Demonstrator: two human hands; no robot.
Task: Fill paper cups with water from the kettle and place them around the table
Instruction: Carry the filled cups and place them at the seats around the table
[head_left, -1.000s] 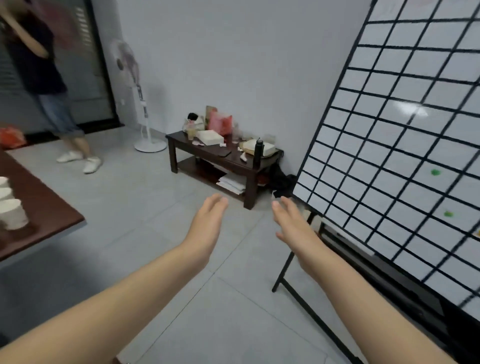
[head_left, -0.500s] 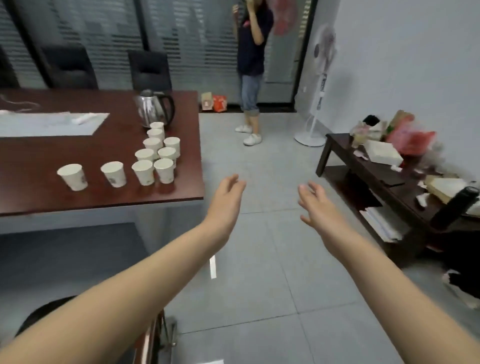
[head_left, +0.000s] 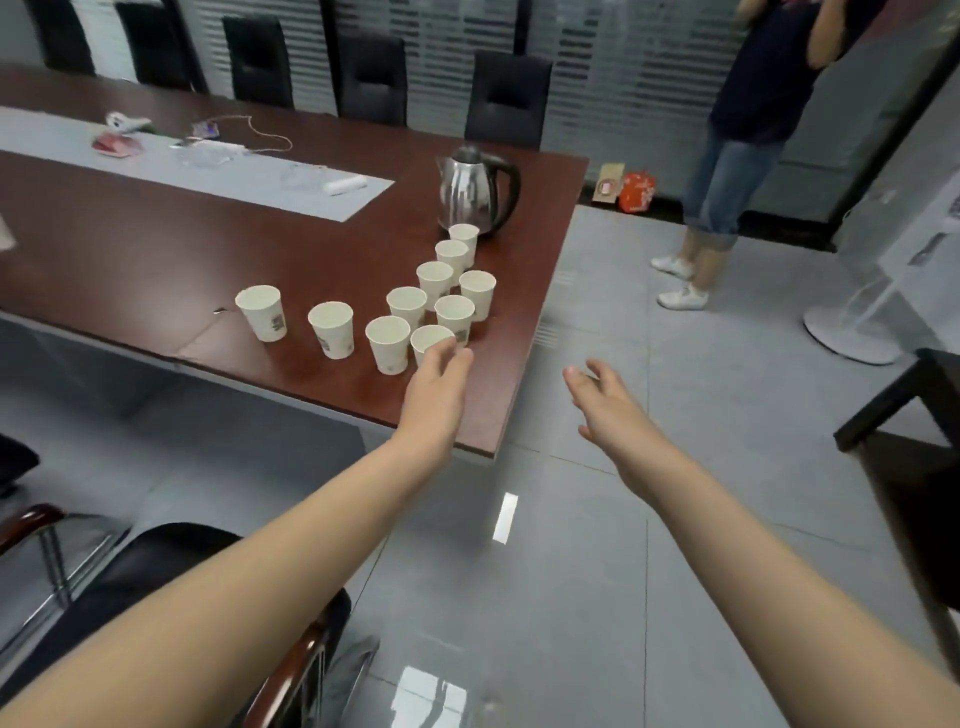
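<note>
At the near corner of the long dark red-brown wooden table (head_left: 156, 249), ten white paper cups (head_left: 406, 306) stand upright in a loose cluster that trails back to the stainless steel electric kettle (head_left: 475, 192). Two more of them are set apart to the left.

The cups look light and thin-walled, so they will likely tip at a nudge and buckle if squeezed. Each is best held lightly around the middle of its wall, not at the rim. Whether any holds water cannot be told. The kettle is rigid and probably heavy if full. Its black curved handle (head_left: 511, 182) faces the table's end and is the obvious grip.

The person's left hand (head_left: 439, 389) reaches over the corner with fingers straight and close together. Its tips overlap the nearest cup (head_left: 428, 338), but contact cannot be confirmed. The right hand (head_left: 608, 410) hangs over the grey floor beyond the table edge, fingers loosely spread and holding nothing.

A second ago the view faced a gridded board and a low side table. Half a second ago the table sat off to the left and both hands were above the floor. Now the table fills the view and the left hand has arrived at the cups.
</note>
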